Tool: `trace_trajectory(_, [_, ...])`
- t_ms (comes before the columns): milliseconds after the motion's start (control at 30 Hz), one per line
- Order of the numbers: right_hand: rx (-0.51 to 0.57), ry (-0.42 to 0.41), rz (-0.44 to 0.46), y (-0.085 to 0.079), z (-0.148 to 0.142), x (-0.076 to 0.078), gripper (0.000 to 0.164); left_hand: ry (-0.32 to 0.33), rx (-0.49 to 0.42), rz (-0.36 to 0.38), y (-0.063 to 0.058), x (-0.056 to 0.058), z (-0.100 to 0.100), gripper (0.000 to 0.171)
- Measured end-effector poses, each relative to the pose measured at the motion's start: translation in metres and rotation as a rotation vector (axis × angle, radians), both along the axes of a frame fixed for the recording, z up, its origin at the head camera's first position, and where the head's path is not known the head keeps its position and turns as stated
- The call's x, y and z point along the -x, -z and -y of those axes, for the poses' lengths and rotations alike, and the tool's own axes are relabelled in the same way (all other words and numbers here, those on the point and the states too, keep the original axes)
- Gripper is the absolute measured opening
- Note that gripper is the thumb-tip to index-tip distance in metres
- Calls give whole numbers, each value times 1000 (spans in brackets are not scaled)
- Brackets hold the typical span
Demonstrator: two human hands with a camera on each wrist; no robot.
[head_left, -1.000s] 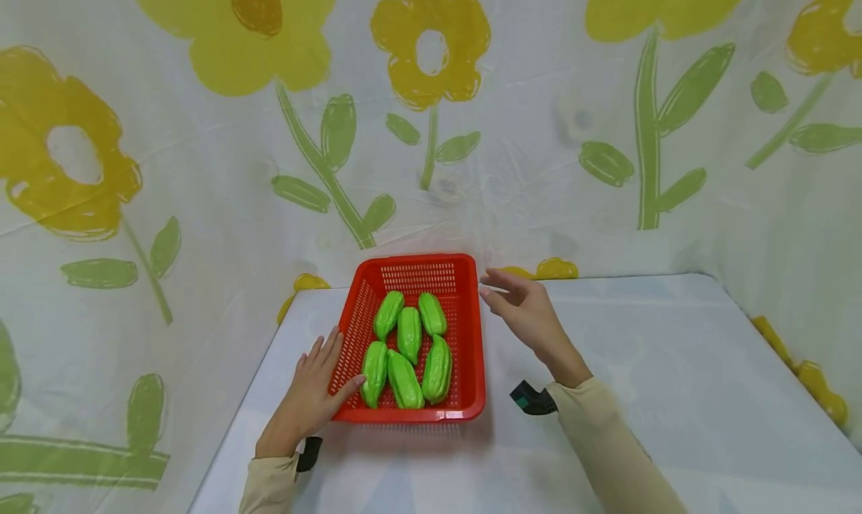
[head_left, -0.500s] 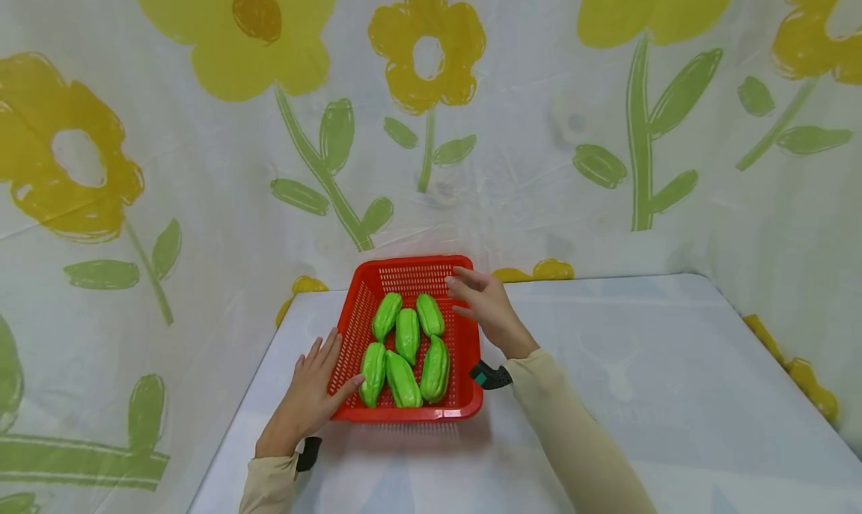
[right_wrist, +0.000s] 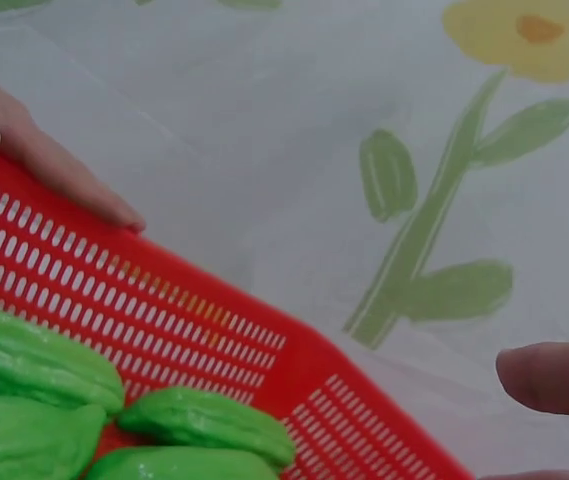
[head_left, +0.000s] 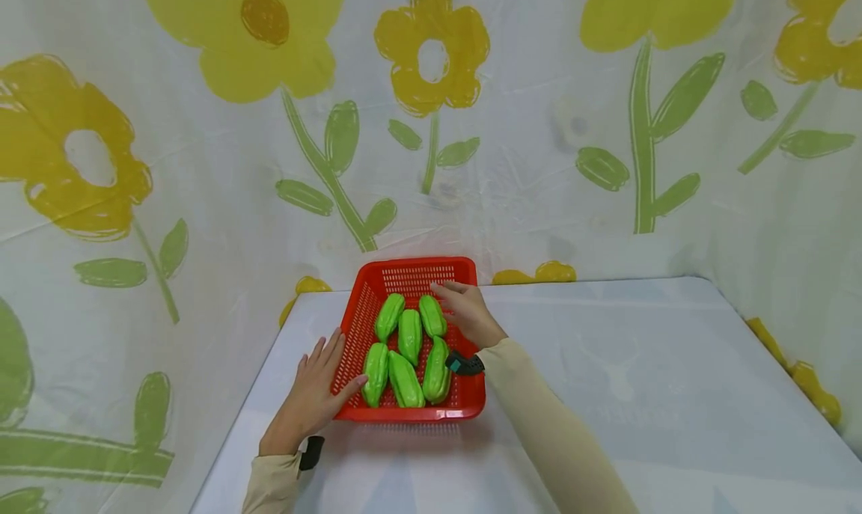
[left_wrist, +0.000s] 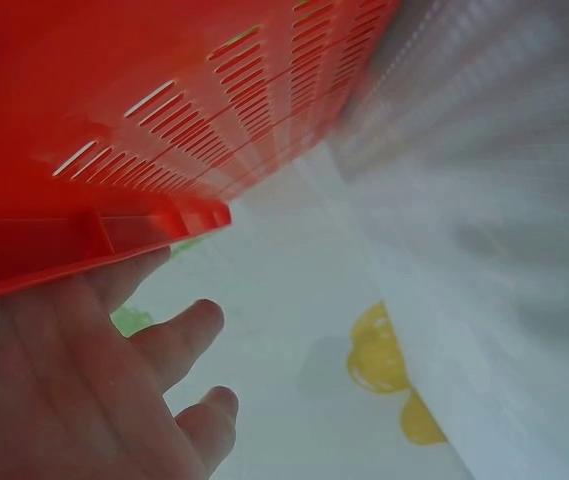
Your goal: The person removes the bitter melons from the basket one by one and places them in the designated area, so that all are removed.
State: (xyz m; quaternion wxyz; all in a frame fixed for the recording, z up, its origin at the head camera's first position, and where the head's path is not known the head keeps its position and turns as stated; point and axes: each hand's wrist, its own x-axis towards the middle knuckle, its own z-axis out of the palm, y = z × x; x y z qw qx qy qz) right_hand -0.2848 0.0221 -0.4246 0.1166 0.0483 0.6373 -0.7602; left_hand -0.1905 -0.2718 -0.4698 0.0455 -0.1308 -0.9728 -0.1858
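A red plastic basket [head_left: 413, 414] with slotted walls holds several bright green, ribbed, elongated fruits [head_left: 408, 337] that look like star fruit. My left hand [head_left: 308, 400] rests on the basket's left rim, fingers spread and thumb reaching over the edge. In the left wrist view its fingers [left_wrist: 182, 345] lie under and beside the rim. Above the basket's right side is my right hand [head_left: 473, 316], with relaxed fingers and nothing held. Nearest to it is the back right fruit [head_left: 432, 317]. Its thumb [right_wrist: 549, 377] shows at the right of the right wrist view.
The basket stands on a white table [head_left: 606, 379] close to the back edge. A pale curtain [head_left: 525, 162] with yellow flowers hangs behind and along the sides. Black wrist mounts [head_left: 465, 363] show at both cuffs.
My right hand has moved left, from outside the basket's right rim to over its back right fruit. The left hand and the basket have stayed in place.
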Motion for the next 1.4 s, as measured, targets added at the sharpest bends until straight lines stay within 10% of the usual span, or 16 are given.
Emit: trace_trajectory(1400, [-356,73,148,39,25,24,42,-3,11,16,1,1,1,97])
